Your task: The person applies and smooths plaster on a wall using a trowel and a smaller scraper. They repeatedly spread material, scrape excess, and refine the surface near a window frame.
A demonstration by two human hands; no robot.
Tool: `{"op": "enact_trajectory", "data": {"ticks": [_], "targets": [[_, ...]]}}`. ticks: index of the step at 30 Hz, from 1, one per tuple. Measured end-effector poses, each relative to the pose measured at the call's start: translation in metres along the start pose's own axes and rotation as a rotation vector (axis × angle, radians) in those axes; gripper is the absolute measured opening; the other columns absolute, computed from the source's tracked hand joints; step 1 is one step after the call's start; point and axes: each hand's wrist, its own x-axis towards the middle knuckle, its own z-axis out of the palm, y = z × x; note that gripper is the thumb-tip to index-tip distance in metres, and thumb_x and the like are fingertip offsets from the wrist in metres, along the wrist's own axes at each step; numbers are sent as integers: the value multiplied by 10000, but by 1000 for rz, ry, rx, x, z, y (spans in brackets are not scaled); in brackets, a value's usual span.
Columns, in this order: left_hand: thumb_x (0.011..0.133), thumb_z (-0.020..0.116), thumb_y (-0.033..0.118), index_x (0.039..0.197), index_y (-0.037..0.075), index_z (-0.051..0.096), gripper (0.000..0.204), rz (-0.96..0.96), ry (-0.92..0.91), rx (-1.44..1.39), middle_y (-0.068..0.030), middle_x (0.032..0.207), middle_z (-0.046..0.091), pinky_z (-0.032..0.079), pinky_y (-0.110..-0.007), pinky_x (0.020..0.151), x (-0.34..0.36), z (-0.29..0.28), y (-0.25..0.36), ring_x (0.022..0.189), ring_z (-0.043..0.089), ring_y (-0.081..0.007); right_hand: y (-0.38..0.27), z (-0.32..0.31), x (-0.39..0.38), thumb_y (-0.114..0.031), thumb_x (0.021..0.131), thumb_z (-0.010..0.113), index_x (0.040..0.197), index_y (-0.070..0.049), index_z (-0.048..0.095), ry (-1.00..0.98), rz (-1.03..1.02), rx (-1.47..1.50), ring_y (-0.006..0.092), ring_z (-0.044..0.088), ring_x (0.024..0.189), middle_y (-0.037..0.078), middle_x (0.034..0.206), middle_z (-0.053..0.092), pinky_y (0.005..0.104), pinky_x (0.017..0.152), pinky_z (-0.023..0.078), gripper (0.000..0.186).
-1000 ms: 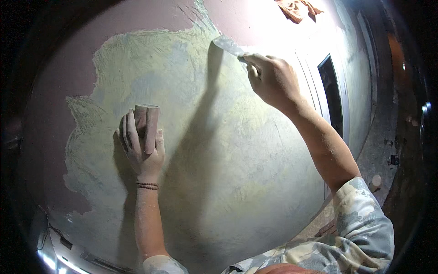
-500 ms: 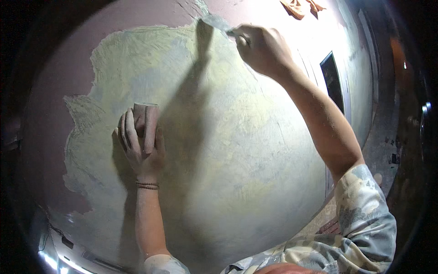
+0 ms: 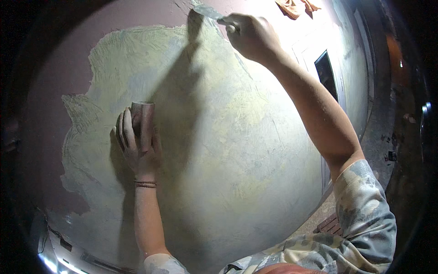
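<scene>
My right hand [image 3: 253,36] grips a putty knife [image 3: 207,11], its fingers closed around the handle at the top of the view. The blade lies against the wall, near the upper edge of a broad, pale yellow-grey plastered patch [image 3: 237,150]. Lower and to the left, my left hand [image 3: 143,164] rests against the same patch. It holds a curled brownish sheet [image 3: 146,125] that looks like sandpaper, with some fingers stretched behind it. Part of that grip is hidden by the sheet.
Mauve wall paint [image 3: 45,137] with a ragged border surrounds the patch on the left. An orange-brown cloth [image 3: 288,8] is at the top right, above a dark narrow panel [image 3: 325,75]. Bright lights [image 3: 48,261] show at the lower left.
My right hand and the putty knife have moved slightly up and left along the wall. The left hand stays nearly in place, and its curled sheet has turned a little. The whole view has shifted slightly.
</scene>
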Motion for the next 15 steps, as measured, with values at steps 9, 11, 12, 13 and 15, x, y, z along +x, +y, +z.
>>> {"op": "enact_trajectory", "data": {"ticks": [9,11,12,13,15], "targets": [[1089,469,466,1551,158,483,555,32,-61,97,-154,1579,452,289,-629,1229,5,-11,5,1480,408,-375,-6,6,25,-197,950,617,1109,-54,787,123,-12,227,416,758,927,269,949,753,507,810,592,273],[1076,508,446,1552,144,475,565,7,-34,56,-143,1579,460,290,-624,1227,1,-10,7,1480,414,-367,-7,-2,0,-192,980,571,1252,-154,749,-77,54,8,321,744,1000,141,1121,769,446,907,589,327],[1068,529,431,1552,138,472,569,-27,50,-33,-139,1580,462,290,-620,1227,1,-5,6,1480,417,-364,-7,-7,-28,-202,994,565,1272,-157,736,-147,84,76,322,743,996,145,1132,765,448,912,586,330],[1060,551,417,1552,131,469,575,-96,62,-103,-134,1581,465,289,-616,1227,1,0,3,1481,421,-360,-8,-14,-64,-212,1007,558,1291,-161,722,-200,134,144,322,743,991,149,1143,760,450,916,582,333],[1039,593,357,1542,78,468,590,-44,135,-128,-150,1578,478,285,-600,1232,-2,11,-5,1480,423,-370,-12,-35,-154,-89,978,608,1242,-91,709,-445,339,219,312,723,1068,164,1189,737,421,949,572,282]]}}
